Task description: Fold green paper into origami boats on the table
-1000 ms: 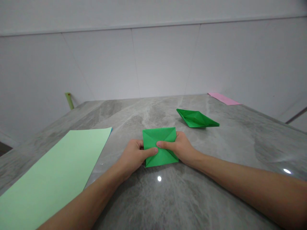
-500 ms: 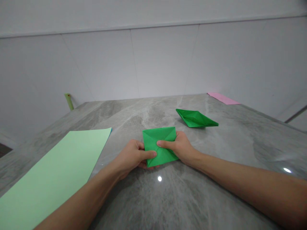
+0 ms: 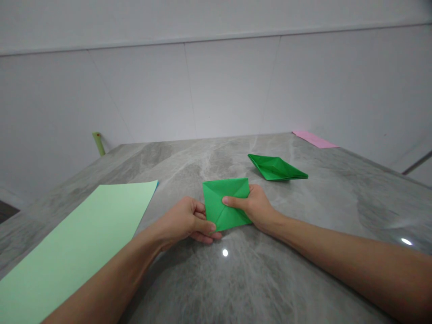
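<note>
A folded green paper square [image 3: 225,201] with diagonal creases stands tilted up on the grey marble table [image 3: 236,279]. My left hand [image 3: 184,220] pinches its lower left corner, thumb on top and fingers underneath. My right hand [image 3: 256,204] grips its right side, with the thumb pressed across the front near the middle. Both hands are closed on the paper.
A finished green folded paper shape [image 3: 276,167] lies farther back to the right. A large light green sheet [image 3: 77,243] covers the table's left part. A pink sheet [image 3: 315,139] lies at the far right corner. A white wall stands behind.
My left hand has slid down from the paper's middle to its lower left corner. The lower edge has lifted a little off the table. My right hand has hardly moved.
</note>
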`<state>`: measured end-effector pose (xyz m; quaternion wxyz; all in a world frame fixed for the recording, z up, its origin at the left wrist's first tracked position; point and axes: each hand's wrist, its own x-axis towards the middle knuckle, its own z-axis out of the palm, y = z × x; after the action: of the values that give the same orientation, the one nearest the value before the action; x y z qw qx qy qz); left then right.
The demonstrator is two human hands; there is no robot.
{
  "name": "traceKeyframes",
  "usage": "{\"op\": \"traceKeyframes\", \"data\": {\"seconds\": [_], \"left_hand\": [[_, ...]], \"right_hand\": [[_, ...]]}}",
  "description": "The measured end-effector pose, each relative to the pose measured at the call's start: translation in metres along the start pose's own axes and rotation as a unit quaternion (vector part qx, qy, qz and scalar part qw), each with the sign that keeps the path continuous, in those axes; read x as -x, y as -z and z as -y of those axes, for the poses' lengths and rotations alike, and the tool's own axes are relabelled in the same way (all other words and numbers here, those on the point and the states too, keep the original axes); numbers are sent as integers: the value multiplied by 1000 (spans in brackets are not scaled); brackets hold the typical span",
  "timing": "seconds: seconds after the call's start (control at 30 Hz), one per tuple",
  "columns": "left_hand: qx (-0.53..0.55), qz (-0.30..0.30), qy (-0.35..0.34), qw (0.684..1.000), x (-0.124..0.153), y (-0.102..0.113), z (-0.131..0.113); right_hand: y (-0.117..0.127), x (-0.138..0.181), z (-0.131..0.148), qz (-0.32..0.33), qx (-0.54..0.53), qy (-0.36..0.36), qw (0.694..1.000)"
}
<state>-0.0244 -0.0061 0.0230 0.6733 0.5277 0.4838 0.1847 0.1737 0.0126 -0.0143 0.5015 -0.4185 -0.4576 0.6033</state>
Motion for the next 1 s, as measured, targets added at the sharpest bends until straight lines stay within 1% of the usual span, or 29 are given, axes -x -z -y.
{"op": "traceKeyframes", "data": {"seconds": [0.13,0.27,0.33,0.43,0.53,0.6,0.7,0.83,1.0], "left_hand": [[1,-7,-8,1000,2,-1,-4],[-8,-50,-35,998,0,-3,-6],[-9,-74,-55,996,-2,-4,-4],[-31,-102,-105,989,-6,-5,-1],[-32,-101,-137,985,-8,-6,1],[1,-98,-145,985,-9,-8,2],[43,-114,-158,980,-11,-10,5],[37,-128,-170,976,-11,-12,7],[29,-136,-178,974,-11,-9,6]], "right_hand": [[1,-1,-1,-1,-19,-4,1000],[1,-3,0,-6,-32,-14,999],[1,-3,1,-6,-42,-17,999],[-1,-2,2,-3,-51,-26,998],[-1,-1,2,2,-58,-28,998],[-1,-1,1,5,-56,-19,998],[-1,0,1,26,-33,-1,999],[0,0,3,66,-26,4,997],[0,0,3,83,-31,-3,996]]}}
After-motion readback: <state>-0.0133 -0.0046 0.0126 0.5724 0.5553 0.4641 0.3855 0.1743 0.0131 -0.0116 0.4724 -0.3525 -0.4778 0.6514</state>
